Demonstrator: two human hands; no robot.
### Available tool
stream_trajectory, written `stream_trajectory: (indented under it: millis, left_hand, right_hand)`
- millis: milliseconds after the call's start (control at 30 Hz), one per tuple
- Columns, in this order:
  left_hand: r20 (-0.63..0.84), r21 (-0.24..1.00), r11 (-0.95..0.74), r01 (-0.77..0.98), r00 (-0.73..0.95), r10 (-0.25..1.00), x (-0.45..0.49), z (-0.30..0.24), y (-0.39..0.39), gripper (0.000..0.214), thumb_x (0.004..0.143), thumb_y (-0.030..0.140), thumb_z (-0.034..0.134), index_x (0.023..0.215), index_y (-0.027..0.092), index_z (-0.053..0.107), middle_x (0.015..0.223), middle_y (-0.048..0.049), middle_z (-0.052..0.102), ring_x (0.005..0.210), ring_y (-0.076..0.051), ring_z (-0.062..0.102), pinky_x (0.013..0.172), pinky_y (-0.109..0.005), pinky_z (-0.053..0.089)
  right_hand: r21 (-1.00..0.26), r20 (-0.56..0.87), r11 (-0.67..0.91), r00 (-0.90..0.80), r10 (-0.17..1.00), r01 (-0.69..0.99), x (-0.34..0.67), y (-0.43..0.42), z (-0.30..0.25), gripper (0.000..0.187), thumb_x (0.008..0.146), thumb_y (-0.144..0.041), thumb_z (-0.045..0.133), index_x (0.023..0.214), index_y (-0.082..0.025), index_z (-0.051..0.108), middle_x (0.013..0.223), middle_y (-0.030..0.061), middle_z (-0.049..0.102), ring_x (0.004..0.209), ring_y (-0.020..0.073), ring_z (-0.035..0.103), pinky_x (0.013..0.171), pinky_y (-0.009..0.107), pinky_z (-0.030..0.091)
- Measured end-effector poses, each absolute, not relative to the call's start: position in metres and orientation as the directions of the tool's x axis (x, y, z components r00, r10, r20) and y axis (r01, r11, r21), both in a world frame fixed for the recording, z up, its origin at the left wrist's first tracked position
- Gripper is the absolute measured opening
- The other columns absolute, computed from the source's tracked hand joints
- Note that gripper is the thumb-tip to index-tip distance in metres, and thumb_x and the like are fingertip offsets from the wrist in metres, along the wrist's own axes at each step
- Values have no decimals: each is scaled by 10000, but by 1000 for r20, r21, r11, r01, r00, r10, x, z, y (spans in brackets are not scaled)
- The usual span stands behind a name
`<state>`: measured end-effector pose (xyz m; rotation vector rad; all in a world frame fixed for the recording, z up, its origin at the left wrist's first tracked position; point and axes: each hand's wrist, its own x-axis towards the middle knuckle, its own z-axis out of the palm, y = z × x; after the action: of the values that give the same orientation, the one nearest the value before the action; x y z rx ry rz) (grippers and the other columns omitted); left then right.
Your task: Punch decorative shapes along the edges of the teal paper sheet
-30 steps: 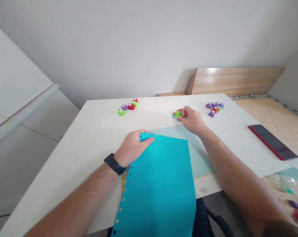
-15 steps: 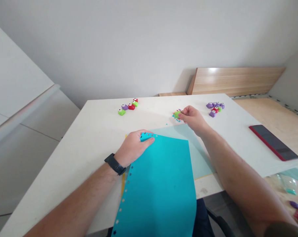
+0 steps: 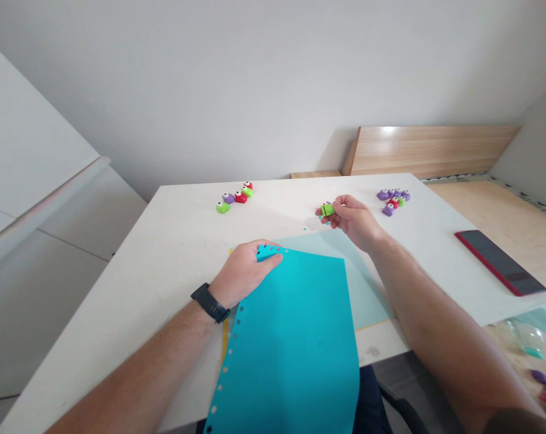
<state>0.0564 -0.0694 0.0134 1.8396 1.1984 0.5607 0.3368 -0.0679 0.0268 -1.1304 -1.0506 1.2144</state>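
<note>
My left hand (image 3: 246, 271), with a dark watch band at its wrist, pinches the upper left corner of a turquoise sheet of paper (image 3: 300, 325). Small star-shaped holes run along the sheet's left and upper edges. The sheet slopes down over the table's near edge. Beyond the sheet, my right hand (image 3: 352, 217) holds a small green paper punch (image 3: 328, 209) between thumb and fingers. A dark slot shows on the punch. Tiny coloured paper bits (image 3: 320, 218) lie under and around that hand, partly hidden by it.
Punches with eyes sit in two groups on the white table (image 3: 155, 253), including a green punch (image 3: 223, 207) at left and a purple punch (image 3: 388, 210) at right. A pale blue sheet (image 3: 367, 289) lies under the turquoise one. A red-edged phone (image 3: 499, 260) rests at right.
My right hand has turned the green punch so its slotted side shows, and its fingers now spread beneath it. My left hand keeps its hold on the turquoise paper.
</note>
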Motion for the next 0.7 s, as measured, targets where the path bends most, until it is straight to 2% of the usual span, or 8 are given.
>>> stream_trajectory:
  millis: [300,467,600,700]
  left_hand:
    - [-84,823,-185,538,436,896,57,11,-67,348,858,504,653,1051,229,741,958,-19,764,860,-229,694,798,-331,498]
    - [-104,813,-170,557,426,899,57,12,-68,340,857,502,652,1061,242,735,943,-5,759,831,-219,691,745,-321,490]
    - [-104,818,-172,549,436,894,56,11,-68,356,866,510,640,1071,233,732,931,-13,757,815,-221,691,734,-325,490]
    - [-99,817,-176,550,434,895,56,10,-68,348,863,510,647,1067,241,733,942,-9,761,832,-222,695,751,-325,494]
  right_hand:
    - [-976,16,22,28,999,-215,340,-66,23,310,852,-425,698,928,-210,489,913,77,727,714,170,636,592,273,356]
    - [-976,-12,-8,16,1000,-216,342,-66,23,256,894,-439,626,947,-194,575,910,89,727,687,162,607,589,278,370]
    - [-979,-11,-10,3,1000,-206,341,-67,24,281,917,-468,586,948,-189,598,885,88,722,658,153,581,582,276,372]
    - [-990,2,6,24,1000,-141,340,-66,23,368,925,-558,563,959,-193,598,869,77,713,643,142,568,572,268,372]
